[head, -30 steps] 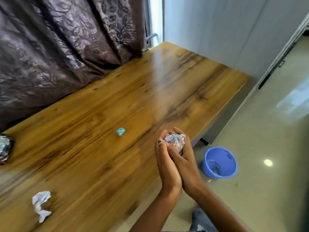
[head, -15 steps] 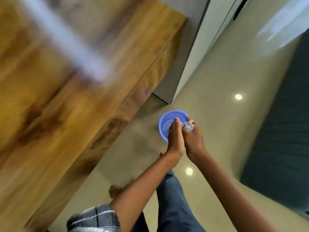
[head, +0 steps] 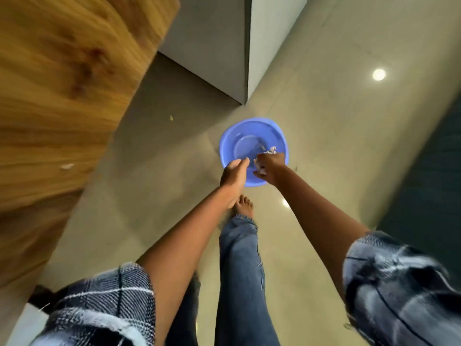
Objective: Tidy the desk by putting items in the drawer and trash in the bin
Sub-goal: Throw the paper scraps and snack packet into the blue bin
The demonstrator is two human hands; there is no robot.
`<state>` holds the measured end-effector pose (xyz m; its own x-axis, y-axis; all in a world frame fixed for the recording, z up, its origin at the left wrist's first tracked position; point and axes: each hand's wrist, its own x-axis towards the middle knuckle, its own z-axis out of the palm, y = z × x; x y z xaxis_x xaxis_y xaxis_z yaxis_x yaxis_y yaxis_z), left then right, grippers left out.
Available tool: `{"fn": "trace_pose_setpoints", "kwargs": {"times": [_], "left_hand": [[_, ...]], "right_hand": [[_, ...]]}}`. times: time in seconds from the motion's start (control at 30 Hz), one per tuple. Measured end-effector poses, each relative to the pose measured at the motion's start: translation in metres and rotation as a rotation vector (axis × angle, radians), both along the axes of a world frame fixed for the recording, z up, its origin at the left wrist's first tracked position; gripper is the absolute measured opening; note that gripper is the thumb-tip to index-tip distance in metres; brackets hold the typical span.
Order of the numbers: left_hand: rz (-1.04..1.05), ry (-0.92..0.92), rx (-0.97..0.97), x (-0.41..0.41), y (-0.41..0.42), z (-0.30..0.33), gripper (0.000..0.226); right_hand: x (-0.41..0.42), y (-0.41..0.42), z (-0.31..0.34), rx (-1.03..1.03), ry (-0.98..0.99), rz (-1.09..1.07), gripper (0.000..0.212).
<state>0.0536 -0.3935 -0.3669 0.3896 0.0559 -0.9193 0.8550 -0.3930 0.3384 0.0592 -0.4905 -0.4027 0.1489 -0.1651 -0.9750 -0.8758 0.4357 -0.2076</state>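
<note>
Bare floor (head: 311, 121) is seen around the legs, with the desk (head: 62, 96) edge close on the left. The left hand (head: 234, 174) is held loosely curled and empty over the bin's (head: 249, 131) near rim, while crumpled paper (head: 270, 153) is gripped by the right hand (head: 270, 168) above the bin. The bin is bordered by open floor, the wall corner beyond.

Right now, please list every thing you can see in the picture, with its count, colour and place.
bin: one, blue, on the floor below both hands
paper: one crumpled wad, white, in the right hand over the bin
desk: one, brown wood, upper left
scrap: one, white, near the desk edge
floor: beige, glossy
wall: pale, top centre
jeans: blue, bottom centre
foot: one, bare, by the bin
sleeves: two, plaid, bottom corners
left hand: over the near rim, grip empty
right hand: holds the paper
</note>
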Motion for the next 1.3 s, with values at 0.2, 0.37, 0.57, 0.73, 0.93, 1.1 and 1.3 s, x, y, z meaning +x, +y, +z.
{"fn": "trace_pose_setpoints", "kwargs": {"times": [0.2,0.37,0.57,0.73,0.93,1.1,1.3], "left_hand": [[-0.019,0.016,0.030,0.006,-0.012,0.000,0.023],[-0.002,-0.036,0.044,0.009,-0.004,0.023,0.016],[0.002,-0.124,0.040,0.009,0.011,0.076,0.026],[0.073,-0.233,-0.016,-0.006,0.031,0.135,0.032],[0.272,-0.411,-0.287,-0.044,0.081,0.239,0.032],[0.327,-0.694,-0.467,-0.095,0.165,0.345,0.036],[0.451,-0.994,-0.460,-0.176,0.310,0.428,0.035]], "right_hand": [[0.012,-0.008,0.000,0.022,0.052,-0.087,0.054],[0.010,-0.007,0.016,0.009,0.008,-0.151,0.030],[0.004,0.014,0.069,-0.028,-0.068,-0.147,0.009],[-0.008,0.040,0.131,-0.067,-0.150,-0.179,0.025],[-0.042,0.109,0.258,-0.067,-0.385,-0.311,0.021],[-0.089,0.194,0.370,-0.094,-0.731,-0.295,0.022],[-0.155,0.328,0.445,-0.085,-1.048,-0.051,0.030]]}}
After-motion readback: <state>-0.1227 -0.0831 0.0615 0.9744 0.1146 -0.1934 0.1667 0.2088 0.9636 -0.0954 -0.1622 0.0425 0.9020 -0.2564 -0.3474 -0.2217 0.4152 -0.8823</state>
